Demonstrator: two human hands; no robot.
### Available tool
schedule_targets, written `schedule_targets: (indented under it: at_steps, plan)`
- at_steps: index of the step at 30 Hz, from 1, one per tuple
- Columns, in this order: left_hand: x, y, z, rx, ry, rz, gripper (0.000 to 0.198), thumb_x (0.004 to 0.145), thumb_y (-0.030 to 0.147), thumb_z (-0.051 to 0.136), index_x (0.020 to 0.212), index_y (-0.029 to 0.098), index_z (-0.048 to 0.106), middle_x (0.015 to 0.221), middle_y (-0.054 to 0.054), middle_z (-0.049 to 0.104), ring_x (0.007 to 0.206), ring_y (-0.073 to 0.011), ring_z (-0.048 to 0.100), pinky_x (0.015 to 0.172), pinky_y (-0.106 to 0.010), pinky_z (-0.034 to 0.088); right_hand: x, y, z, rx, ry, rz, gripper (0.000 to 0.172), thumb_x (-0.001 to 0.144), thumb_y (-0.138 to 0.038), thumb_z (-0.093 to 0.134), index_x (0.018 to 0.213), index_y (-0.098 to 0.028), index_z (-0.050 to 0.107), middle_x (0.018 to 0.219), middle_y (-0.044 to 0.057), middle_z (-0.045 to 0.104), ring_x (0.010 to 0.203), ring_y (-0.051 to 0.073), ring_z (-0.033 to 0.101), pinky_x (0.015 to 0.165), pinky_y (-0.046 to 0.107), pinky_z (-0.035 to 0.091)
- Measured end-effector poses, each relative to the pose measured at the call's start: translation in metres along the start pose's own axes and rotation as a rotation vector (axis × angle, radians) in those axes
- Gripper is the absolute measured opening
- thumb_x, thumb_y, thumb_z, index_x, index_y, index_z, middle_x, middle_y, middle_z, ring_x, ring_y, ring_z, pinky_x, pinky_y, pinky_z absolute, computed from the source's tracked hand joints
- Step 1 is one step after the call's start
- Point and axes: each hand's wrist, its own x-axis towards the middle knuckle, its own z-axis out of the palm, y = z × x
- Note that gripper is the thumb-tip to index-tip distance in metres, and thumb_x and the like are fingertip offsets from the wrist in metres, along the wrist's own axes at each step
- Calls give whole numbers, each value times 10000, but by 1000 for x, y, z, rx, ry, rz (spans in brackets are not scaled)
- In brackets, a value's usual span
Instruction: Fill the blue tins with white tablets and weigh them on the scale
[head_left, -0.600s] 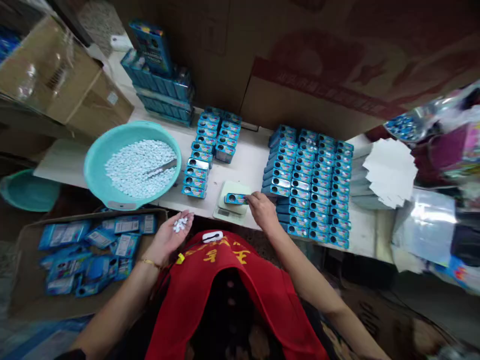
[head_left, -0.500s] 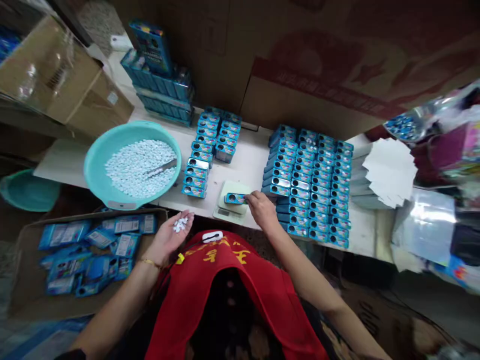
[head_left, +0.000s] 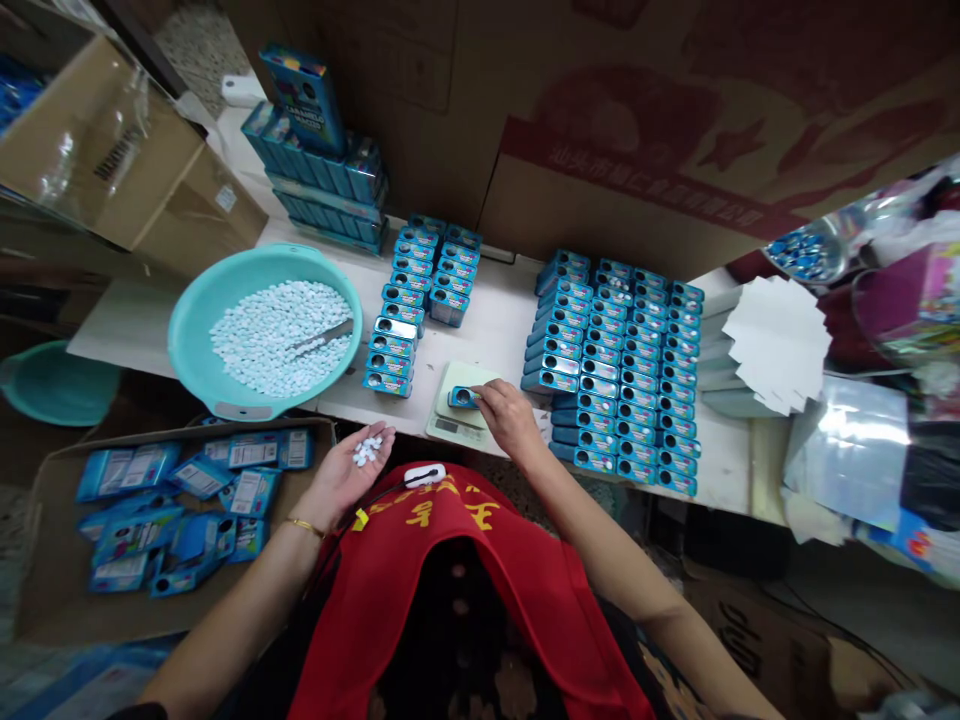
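Observation:
My left hand (head_left: 352,468) is palm up, its fingers curled a little around a small heap of white candies (head_left: 367,450). It is just in front of the table edge. My right hand (head_left: 510,415) pinches the right end of a small blue candy tin (head_left: 460,397), which is on a pale kitchen scale (head_left: 444,425). The fingers partly cover the tin. Left of the scale, a turquoise basin (head_left: 180,335) holds many more white candies, with a scoop (head_left: 322,338) lying in them.
Blue tins stand in rows left (head_left: 390,360) and right (head_left: 589,415) of the scale. Boxed tins (head_left: 315,185) are stacked behind the basin. An open carton (head_left: 52,540) with blue packages is below left. White cards (head_left: 780,345) lie at the right; a large carton (head_left: 420,130) blocks the back.
My right hand has moved left, further over the tin, and now covers more of it. My left hand has shifted slightly right with the candies still in the palm.

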Motion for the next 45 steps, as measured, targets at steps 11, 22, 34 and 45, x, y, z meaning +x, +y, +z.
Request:
schedule_targets:
  at_steps: [11,22,34,45]
  plan:
    - [2,-23,17,159,-186,-213,158,789,79,444,726,78,589,647,-61,617,581,-125,589,561,-239,496,-4,-78,17,318,-205,-286,213,853,-172,409,1004,-166,559,908,65,594,866,140,520,780,256,419]
    - [-15,-29,10,333,-130,-298,114,687,85,507,628,102,604,586,-23,600,500,-111,536,531,-230,464,-6,-92,30,380,-447,-473,184,837,-135,424,864,-157,604,910,31,622,884,122,533,790,220,415]
    - [-6,-28,23,204,-116,-258,171,797,127,444,744,92,604,631,-48,599,550,-120,565,582,-247,488,-1,-71,10,314,-273,-350,235,870,-212,392,1026,-191,565,1003,64,582,917,124,527,776,231,427]
    - [0,-2,14,206,-135,-198,188,822,189,455,695,89,551,602,-30,504,453,-48,438,327,-120,278,22,35,7,-160,-148,65,385,813,-229,483,1191,-164,449,1088,98,532,956,217,452,820,350,413]
